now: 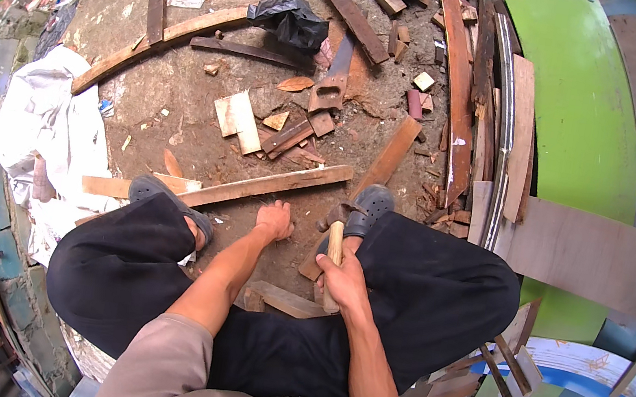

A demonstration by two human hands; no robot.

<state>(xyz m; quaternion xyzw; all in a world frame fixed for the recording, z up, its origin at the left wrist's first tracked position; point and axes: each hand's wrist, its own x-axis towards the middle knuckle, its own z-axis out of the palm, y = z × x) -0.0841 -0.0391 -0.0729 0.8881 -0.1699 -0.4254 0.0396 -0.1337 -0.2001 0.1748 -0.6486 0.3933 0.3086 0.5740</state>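
My right hand (343, 282) is wrapped round the pale wooden handle of a hammer (337, 244), whose dark head is up near my right shoe. Low over the dirt ground, my left hand (275, 220) has its fingers curled down and bunched. Whatever they may hold is hidden. Just beyond that hand, a long wooden plank (271, 185) lies aslant, its left part by my left shoe. A brown board (390, 156) runs from under my right shoe away from me. Close in front of my lap lies a short piece of wood (282, 299).
A handsaw (329, 93) lies farther off, near a black plastic bag (291, 23) and scattered wood offcuts (239, 119). White sacking (53, 126) is heaped at left. Long boards (456, 88) and a green panel (581, 115) line the right side.
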